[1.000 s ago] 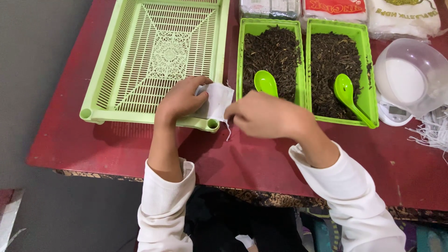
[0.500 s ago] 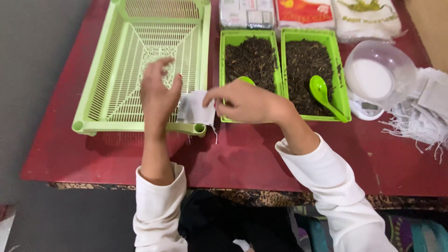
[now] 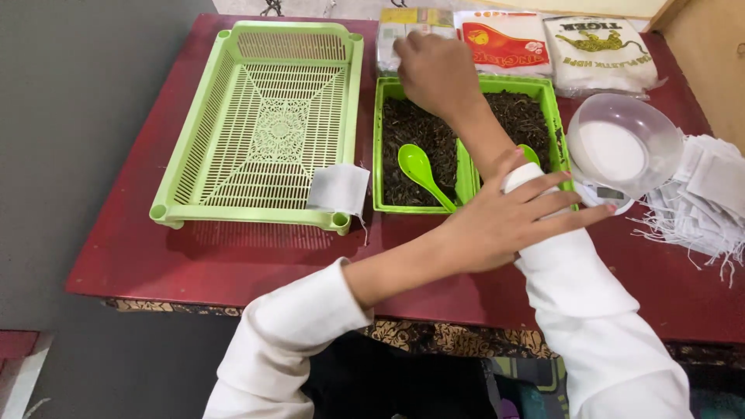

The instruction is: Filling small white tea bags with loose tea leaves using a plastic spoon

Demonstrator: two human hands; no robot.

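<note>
My right hand (image 3: 434, 74) reaches far back over the left green tray of dark loose tea (image 3: 407, 128), its fingers curled on a white and yellow packet (image 3: 392, 35). My left hand (image 3: 512, 221) crosses to the right and lies over my right sleeve with fingers spread, holding nothing, its fingertips near the small scale (image 3: 601, 194). A filled white tea bag (image 3: 337, 188) rests on the near right corner of the big green lattice basket (image 3: 256, 124). A green spoon (image 3: 419, 167) lies in the left tea tray.
A second tea tray (image 3: 531, 116) holds another green spoon (image 3: 530, 154). A clear bowl (image 3: 621, 143) sits on the scale. Empty white bags with strings (image 3: 706, 194) are piled at the right. Two more packets (image 3: 504, 39) (image 3: 597, 46) lie at the back of the red table (image 3: 140, 248).
Both hands let go of the white tea bag, which now lies on the basket's corner. My right hand moved back to the packets, and my left hand swung right across my right arm.
</note>
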